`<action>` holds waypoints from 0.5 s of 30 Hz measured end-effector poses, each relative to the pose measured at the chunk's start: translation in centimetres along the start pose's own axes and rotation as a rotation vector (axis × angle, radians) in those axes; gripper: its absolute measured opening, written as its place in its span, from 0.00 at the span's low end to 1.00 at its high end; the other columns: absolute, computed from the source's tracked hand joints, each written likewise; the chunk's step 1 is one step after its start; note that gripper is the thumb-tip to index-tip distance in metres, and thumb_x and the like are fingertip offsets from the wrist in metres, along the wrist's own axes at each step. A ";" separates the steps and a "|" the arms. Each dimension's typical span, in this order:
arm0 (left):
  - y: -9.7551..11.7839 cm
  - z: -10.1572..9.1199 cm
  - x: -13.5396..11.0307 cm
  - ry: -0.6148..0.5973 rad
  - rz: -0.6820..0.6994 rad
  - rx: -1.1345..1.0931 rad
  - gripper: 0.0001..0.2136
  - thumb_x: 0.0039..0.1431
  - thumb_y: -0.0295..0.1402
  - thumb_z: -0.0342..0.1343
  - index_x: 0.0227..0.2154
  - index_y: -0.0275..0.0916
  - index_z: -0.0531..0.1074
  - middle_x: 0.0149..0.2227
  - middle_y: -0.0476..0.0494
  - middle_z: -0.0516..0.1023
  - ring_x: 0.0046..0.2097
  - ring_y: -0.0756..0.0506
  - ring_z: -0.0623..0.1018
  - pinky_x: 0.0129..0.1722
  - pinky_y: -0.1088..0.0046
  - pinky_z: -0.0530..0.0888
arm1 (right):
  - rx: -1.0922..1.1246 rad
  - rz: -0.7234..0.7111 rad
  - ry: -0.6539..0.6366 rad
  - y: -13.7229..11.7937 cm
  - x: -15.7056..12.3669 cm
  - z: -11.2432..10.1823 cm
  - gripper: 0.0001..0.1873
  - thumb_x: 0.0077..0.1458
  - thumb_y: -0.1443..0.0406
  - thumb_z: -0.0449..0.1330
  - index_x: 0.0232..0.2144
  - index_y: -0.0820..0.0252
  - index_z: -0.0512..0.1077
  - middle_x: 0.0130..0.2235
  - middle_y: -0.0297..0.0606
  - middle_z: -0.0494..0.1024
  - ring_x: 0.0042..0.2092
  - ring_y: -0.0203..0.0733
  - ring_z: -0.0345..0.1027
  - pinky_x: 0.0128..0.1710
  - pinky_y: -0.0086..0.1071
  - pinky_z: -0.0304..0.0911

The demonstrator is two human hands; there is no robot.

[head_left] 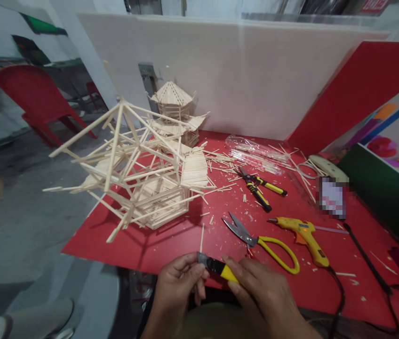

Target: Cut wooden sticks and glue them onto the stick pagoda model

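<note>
My right hand (261,282) is wrapped round the yellow and black handle of a utility knife (215,266), its short blade pointing left. My left hand (181,278) is closed, thumb and fingers pinching a thin wooden stick (202,235) that juts up from behind the blade. The blade lies against the stick at my left fingertips. Just beyond, on the left, stands an open frame of glued wooden sticks (150,174) with a partly slatted roof. Right of the hands lie yellow-handled scissors (256,241).
A yellow glue gun (303,235) with its cord and black-and-yellow cutters (258,186) lie on the red tabletop (171,256). Behind are a finished stick pagoda (173,99), loose sticks and a plastic bag of sticks (256,155). A white board (238,75) stands at the back.
</note>
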State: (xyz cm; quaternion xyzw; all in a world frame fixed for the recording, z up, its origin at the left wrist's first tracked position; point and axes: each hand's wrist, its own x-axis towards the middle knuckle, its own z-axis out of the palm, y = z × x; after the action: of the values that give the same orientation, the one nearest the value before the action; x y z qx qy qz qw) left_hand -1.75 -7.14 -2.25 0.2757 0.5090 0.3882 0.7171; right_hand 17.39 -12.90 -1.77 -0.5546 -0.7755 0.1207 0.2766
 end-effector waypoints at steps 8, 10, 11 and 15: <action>-0.2 -0.5 0.1 -0.021 0.025 0.109 0.14 0.44 0.41 0.69 0.26 0.34 0.80 0.20 0.47 0.76 0.14 0.56 0.66 0.12 0.82 0.60 | 0.048 0.052 -0.066 -0.2 -0.2 0.1 0.19 0.66 0.64 0.51 0.57 0.56 0.66 0.32 0.38 0.75 0.32 0.38 0.70 0.30 0.28 0.63; -0.2 -0.6 0.0 -0.014 0.035 0.123 0.14 0.45 0.42 0.68 0.27 0.34 0.79 0.19 0.48 0.76 0.14 0.56 0.65 0.13 0.83 0.59 | -0.028 0.019 -0.001 -0.1 -0.2 0.8 0.19 0.66 0.64 0.52 0.57 0.57 0.66 0.30 0.36 0.74 0.30 0.37 0.69 0.28 0.28 0.60; -0.3 -0.6 0.0 -0.014 0.038 0.130 0.14 0.46 0.42 0.67 0.26 0.34 0.79 0.17 0.48 0.74 0.14 0.57 0.64 0.13 0.83 0.58 | -0.087 -0.008 0.050 0.0 -0.3 1.1 0.19 0.65 0.64 0.52 0.57 0.57 0.66 0.29 0.35 0.73 0.29 0.37 0.68 0.28 0.28 0.59; -0.4 -0.6 -0.1 -0.028 0.020 0.107 0.15 0.48 0.43 0.67 0.22 0.34 0.77 0.14 0.51 0.70 0.13 0.57 0.62 0.13 0.83 0.57 | -0.219 -0.061 0.154 0.2 -0.4 1.7 0.19 0.65 0.64 0.54 0.57 0.56 0.66 0.28 0.35 0.73 0.28 0.36 0.67 0.28 0.29 0.57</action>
State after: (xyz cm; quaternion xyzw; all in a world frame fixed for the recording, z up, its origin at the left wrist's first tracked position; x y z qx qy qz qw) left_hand -2.21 -7.45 -2.67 0.3239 0.5163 0.3637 0.7044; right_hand 16.71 -12.97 -3.40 -0.5651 -0.7772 -0.0161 0.2764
